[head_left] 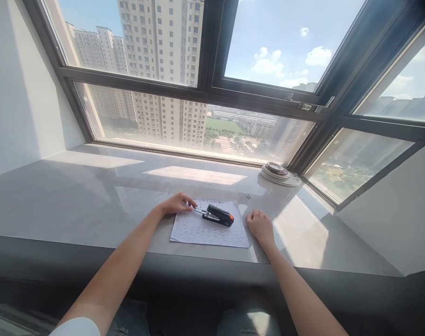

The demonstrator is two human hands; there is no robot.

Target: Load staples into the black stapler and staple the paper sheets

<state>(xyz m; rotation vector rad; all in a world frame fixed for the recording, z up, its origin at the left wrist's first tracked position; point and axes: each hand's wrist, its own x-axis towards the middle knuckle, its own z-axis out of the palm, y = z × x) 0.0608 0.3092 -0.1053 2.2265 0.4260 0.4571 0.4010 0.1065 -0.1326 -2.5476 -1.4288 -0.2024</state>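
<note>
A black stapler (217,215) with an orange end piece lies on a stack of written paper sheets (208,235). Its metal slide sticks out to the left, toward my left hand (180,204). The thumb and fingers of that hand are pinched at the slide's outer end. On the sill, just right of the paper, rests my right hand (260,226), its fingers curled in a loose fist with nothing visible in them. Small dark strips that look like staples (248,197) lie beyond the paper, above my right hand.
A stack of round plates or mats (277,172) sits at the back right by the window corner. Dark window frames (205,95) rise behind the pale sill (75,200). The sill's front edge runs just before the paper, with my legs below it.
</note>
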